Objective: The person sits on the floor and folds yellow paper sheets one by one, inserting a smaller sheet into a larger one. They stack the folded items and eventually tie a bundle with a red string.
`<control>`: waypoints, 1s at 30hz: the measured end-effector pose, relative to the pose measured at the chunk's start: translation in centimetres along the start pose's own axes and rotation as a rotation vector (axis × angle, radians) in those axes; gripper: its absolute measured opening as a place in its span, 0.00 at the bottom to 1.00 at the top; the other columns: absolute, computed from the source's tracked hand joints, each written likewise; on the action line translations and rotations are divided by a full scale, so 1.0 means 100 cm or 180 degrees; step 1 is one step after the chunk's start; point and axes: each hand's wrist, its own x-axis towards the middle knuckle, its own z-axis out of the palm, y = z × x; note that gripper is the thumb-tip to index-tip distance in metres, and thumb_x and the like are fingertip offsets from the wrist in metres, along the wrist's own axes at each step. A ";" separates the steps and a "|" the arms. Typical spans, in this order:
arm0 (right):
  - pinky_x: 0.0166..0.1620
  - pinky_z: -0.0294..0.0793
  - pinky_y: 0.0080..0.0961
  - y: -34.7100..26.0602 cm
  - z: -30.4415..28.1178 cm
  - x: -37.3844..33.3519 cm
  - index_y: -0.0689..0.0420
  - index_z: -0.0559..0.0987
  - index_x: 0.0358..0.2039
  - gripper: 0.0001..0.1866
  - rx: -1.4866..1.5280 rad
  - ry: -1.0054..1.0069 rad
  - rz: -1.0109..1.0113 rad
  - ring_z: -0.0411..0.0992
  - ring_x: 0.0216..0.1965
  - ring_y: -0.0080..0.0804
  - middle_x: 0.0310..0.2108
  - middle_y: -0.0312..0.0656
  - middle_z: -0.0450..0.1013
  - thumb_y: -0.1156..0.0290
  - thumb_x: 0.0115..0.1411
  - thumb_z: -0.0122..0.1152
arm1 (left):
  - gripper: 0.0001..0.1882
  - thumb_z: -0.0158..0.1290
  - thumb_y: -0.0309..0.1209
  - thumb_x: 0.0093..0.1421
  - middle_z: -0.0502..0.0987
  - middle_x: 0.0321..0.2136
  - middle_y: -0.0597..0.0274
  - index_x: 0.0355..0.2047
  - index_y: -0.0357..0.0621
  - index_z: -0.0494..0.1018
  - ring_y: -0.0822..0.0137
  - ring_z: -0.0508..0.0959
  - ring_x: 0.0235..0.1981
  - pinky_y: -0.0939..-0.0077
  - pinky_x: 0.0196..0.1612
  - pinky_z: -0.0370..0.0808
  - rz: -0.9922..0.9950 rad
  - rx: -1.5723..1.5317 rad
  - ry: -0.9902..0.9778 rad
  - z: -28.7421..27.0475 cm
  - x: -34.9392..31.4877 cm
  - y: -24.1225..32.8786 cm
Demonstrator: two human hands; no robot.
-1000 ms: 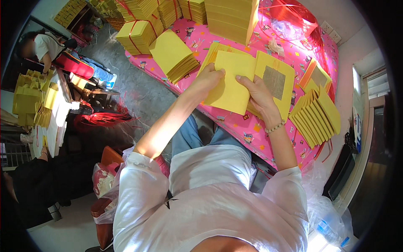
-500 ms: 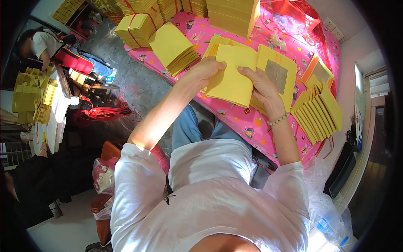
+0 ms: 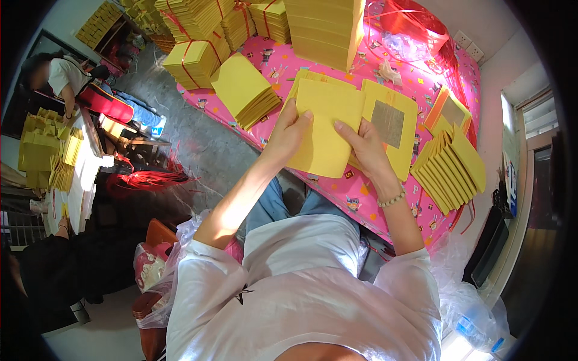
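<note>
Holding the yellow paper (image 3: 327, 126) with left grip (image 3: 289, 136) and right grip (image 3: 366, 148), pinched at opposite edges, over the pink-covered desk (image 3: 431, 224), left of a yellow sheet (image 3: 394, 133) with a grey patch

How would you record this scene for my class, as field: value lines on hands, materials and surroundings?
Left hand: gripping left side of yellow paper piece
Right hand: gripping its right side; bead bracelet at wrist
Surface: pink patterned cloth
Left of hands: yellow paper stack
Right of hands: fanned yellow stack
Beyond: red-tied yellow bundles
Far left: another person, white table
</note>
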 end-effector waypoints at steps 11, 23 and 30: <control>0.48 0.73 0.22 -0.011 0.010 -0.016 0.64 0.69 0.53 0.20 -0.0360 0.0032 -0.0347 0.72 0.46 0.24 0.47 0.41 0.73 0.71 0.62 0.57 | 0.17 0.41 0.26 0.66 0.71 0.45 0.59 0.54 0.36 0.60 0.72 0.71 0.46 0.77 0.48 0.68 0.0145 0.0183 -0.0001 0.005 -0.005 0.008; 0.38 0.72 0.15 -0.006 0.005 -0.018 0.64 0.77 0.45 0.14 -0.0358 0.0401 -0.0516 0.72 0.34 0.14 0.35 0.36 0.77 0.67 0.64 0.57 | 0.13 0.42 0.25 0.65 0.71 0.42 0.62 0.50 0.37 0.62 0.76 0.71 0.43 0.79 0.46 0.68 0.0226 0.0170 0.0111 0.007 -0.028 0.013; 0.35 0.72 0.15 -0.014 0.010 -0.019 0.63 0.78 0.43 0.14 -0.0355 0.0524 -0.0628 0.72 0.33 0.14 0.34 0.35 0.77 0.67 0.64 0.56 | 0.14 0.42 0.24 0.65 0.72 0.44 0.62 0.51 0.37 0.63 0.76 0.71 0.45 0.78 0.49 0.67 0.0093 0.0315 0.0009 -0.002 -0.036 0.016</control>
